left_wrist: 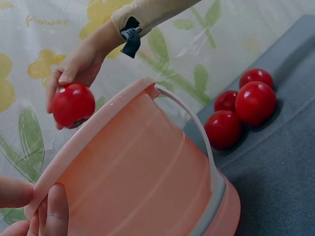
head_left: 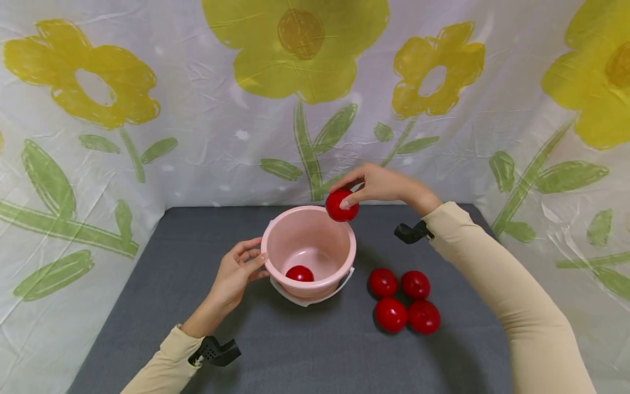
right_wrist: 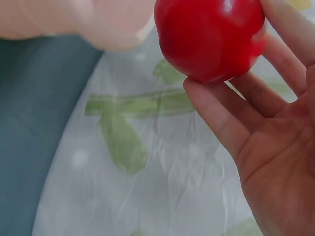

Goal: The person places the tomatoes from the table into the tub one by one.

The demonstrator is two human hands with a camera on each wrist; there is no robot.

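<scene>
A pink bucket (head_left: 275,241) stands upright on the table, its white handle (head_left: 346,282) hanging down at the front. My left hand (head_left: 231,276) pinches the rim at the bucket's left side, thumb over the edge and fingers outside, as the left wrist view also shows. Above the right rear part of the rim, my right hand (head_left: 381,183) holds a glossy red apple (head_left: 342,206) between thumb and fingers. The same apple (right_wrist: 211,39) fills the top of the right wrist view. Inside the bucket, another red apple (head_left: 299,273) lies at the bottom, partly hidden by the near rim.
Several more red apples (head_left: 391,315) sit grouped on the dark grey tabletop (head_left: 315,350), to the right of the bucket. A pale curtain (head_left: 197,109) printed with yellow flowers hangs behind the table and at its sides.
</scene>
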